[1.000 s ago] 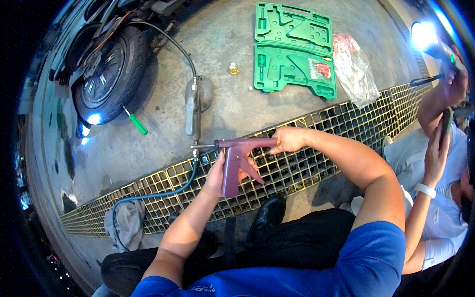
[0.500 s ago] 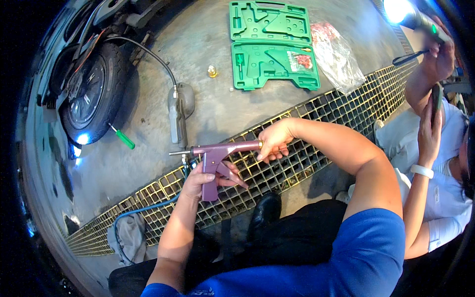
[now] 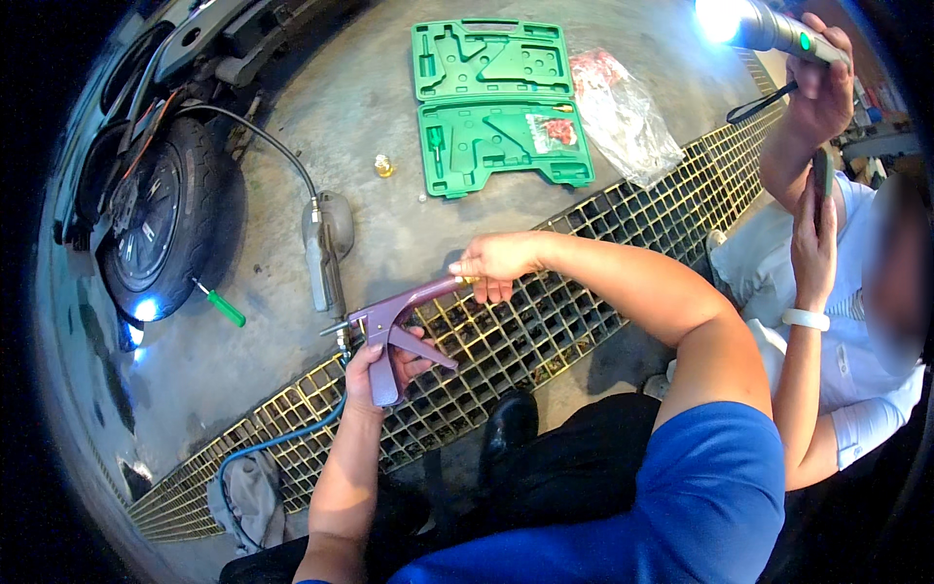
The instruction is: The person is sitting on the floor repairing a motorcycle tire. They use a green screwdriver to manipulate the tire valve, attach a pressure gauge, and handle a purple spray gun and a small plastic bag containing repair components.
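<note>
Concrete floor [image 3: 321, 97] is filling most of the view, its edges fading into the dark fisheye rim. One grating [image 3: 530, 341] is crossing it diagonally, limbs covering parts. One dark vehicle [image 3: 209, 58] is running out of view at upper left, with one wheel [image 3: 161, 229] showing. One co-worker [image 3: 851, 380] is occupying the right side, the head blurring out; one hand [image 3: 822, 92] is holding one lit torch [image 3: 778, 31] whose glare is hiding its front, the other hand [image 3: 815, 234] one flat dark object [image 3: 824, 175] seen edge-on. One green case [image 3: 467, 170] is lying open in two halves, beside one clear bag [image 3: 637, 131] whose red contents are defying a count. Two hoses, one black [image 3: 263, 136] and one blue [image 3: 292, 431], are showing; the black one is joining one grey gauge [image 3: 321, 263].

One purple gun-shaped tool [image 3: 391, 319] is sitting over the grating, its nozzle crossing the gauge's lower end; whether they are touching I cannot tell. The left grip [image 3: 368, 375] is wrapping its handle, some fingers hiding behind. The right grip [image 3: 494, 261] is pinching the brass-coloured rear end, partly covering it. One green screwdriver [image 3: 227, 308] is poking at the tyre, its tip hidden. One brass-coloured fitting [image 3: 384, 165] is standing on the floor, its details too small to read.
</note>
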Demonstrator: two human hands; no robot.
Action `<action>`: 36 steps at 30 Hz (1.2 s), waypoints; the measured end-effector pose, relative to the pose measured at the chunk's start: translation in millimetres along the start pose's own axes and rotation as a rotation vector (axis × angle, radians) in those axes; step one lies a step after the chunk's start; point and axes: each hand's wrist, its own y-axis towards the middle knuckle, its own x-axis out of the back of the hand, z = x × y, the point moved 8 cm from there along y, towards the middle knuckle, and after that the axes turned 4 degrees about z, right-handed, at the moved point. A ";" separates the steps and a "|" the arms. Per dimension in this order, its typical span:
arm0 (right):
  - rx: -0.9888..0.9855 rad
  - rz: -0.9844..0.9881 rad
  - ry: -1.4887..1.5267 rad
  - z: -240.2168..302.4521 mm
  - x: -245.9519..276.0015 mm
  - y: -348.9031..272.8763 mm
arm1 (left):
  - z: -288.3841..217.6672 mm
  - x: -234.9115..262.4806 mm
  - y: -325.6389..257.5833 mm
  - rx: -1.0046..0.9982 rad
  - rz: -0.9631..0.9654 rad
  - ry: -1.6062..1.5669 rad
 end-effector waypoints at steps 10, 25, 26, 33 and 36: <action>0.359 -0.344 -0.148 23.9 22.9 1.2 | -2.3 2.3 2.8 -0.075 0.005 -0.094; 0.061 -0.170 0.011 9.5 20.3 1.0 | -0.2 0.9 3.4 -0.086 -0.040 -0.033; 0.126 -0.166 -0.016 8.5 21.4 3.3 | 0.8 0.8 3.2 -0.083 -0.043 -0.029; 0.195 -0.282 0.047 11.0 21.6 3.0 | 1.8 1.6 5.7 -0.094 -0.037 -0.099; 0.014 -0.165 0.070 -4.4 20.9 9.1 | 2.2 2.6 5.5 -0.076 0.001 -0.109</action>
